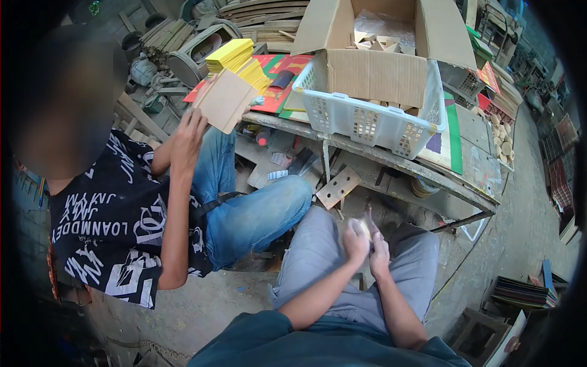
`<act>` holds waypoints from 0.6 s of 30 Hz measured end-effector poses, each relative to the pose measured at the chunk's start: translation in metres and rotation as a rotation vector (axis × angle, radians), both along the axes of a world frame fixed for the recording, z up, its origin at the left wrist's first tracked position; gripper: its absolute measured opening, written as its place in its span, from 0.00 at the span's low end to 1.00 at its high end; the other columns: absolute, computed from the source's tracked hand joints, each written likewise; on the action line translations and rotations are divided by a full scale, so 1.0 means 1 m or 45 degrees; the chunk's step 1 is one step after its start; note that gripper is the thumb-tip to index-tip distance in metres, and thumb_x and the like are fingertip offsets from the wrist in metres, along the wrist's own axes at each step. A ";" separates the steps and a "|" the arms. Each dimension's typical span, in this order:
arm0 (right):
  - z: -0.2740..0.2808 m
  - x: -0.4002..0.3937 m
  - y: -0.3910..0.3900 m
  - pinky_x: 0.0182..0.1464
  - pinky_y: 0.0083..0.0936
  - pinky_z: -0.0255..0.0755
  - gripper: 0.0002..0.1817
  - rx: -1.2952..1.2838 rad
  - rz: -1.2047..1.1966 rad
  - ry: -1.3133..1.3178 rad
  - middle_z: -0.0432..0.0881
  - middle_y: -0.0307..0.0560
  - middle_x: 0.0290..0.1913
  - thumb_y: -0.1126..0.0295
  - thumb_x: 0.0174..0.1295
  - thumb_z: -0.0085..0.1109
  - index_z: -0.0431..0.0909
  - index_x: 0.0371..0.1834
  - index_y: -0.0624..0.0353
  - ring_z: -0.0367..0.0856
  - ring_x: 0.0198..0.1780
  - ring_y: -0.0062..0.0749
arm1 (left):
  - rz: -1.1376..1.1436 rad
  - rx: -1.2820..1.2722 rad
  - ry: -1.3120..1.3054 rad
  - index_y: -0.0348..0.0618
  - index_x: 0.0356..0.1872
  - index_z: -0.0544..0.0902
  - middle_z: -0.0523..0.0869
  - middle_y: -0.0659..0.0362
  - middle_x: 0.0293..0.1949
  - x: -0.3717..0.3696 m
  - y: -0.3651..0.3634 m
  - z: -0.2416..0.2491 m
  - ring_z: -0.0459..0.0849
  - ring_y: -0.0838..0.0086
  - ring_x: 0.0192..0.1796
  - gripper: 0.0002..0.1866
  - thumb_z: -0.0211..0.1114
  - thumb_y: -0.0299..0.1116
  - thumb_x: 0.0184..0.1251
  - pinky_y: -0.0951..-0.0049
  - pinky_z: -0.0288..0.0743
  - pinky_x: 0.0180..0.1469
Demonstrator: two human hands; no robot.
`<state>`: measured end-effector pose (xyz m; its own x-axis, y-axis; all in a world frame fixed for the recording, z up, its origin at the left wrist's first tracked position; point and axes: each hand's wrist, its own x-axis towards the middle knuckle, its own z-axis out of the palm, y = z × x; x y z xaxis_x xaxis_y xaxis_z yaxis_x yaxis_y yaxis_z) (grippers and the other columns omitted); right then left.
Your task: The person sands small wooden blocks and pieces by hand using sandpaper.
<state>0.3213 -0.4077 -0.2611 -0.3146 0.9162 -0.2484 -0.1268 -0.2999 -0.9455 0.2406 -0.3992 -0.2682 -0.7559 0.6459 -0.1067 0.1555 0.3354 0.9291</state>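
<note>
My left hand (356,240) and my right hand (379,252) meet over my lap, above my grey trousers. Both close around a small pale wooden piece (364,229), which is blurred and mostly hidden by the fingers. To my left sits another person in a black printed shirt and jeans, whose raised hand (188,136) holds a flat square wooden board (225,100).
A low metal workbench (391,160) carries a white plastic basket (367,119) with an open cardboard box (373,67) in it, a stack of yellow boards (235,58) and coloured panels. Round wooden pieces (502,137) lie at the bench's right end. Stacked boards (523,292) sit on the floor at right.
</note>
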 end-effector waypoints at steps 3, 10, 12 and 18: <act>0.002 -0.013 -0.015 0.32 0.16 0.54 0.25 0.324 0.059 0.030 0.74 0.31 0.35 0.54 0.74 0.38 0.75 0.55 0.64 0.63 0.32 0.13 | 0.259 0.114 -0.017 0.29 0.38 0.78 0.81 0.35 0.39 -0.044 0.032 -0.026 0.79 0.42 0.43 0.19 0.44 0.37 0.73 0.54 0.70 0.47; 0.007 0.005 0.021 0.68 0.35 0.54 0.26 -0.314 -0.419 0.636 0.68 0.42 0.66 0.55 0.72 0.43 0.61 0.68 0.58 0.63 0.68 0.34 | 0.096 0.488 -1.437 0.39 0.45 0.76 0.80 0.57 0.35 -0.085 0.035 -0.007 0.77 0.72 0.32 0.22 0.54 0.52 0.71 0.73 0.73 0.35; 0.012 0.013 0.033 0.67 0.38 0.57 0.23 -0.389 -0.457 0.801 0.69 0.41 0.64 0.60 0.70 0.47 0.63 0.66 0.57 0.66 0.66 0.33 | -0.109 0.603 -1.526 0.41 0.46 0.76 0.80 0.57 0.36 -0.085 0.037 -0.006 0.77 0.74 0.33 0.20 0.58 0.48 0.69 0.74 0.72 0.35; 0.010 0.019 0.046 0.60 0.25 0.65 0.21 -0.006 -0.429 0.240 0.77 0.43 0.56 0.71 0.64 0.59 0.72 0.59 0.65 0.74 0.57 0.28 | -0.413 0.547 -1.400 0.37 0.54 0.74 0.81 0.54 0.48 -0.065 0.035 0.011 0.80 0.71 0.43 0.18 0.60 0.36 0.69 0.73 0.74 0.44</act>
<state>0.3406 -0.3613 -0.2512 -0.0364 0.9749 -0.2196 -0.3908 -0.2162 -0.8948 0.1752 -0.3642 -0.2570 -0.1946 0.9276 -0.3189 -0.7628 0.0613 0.6438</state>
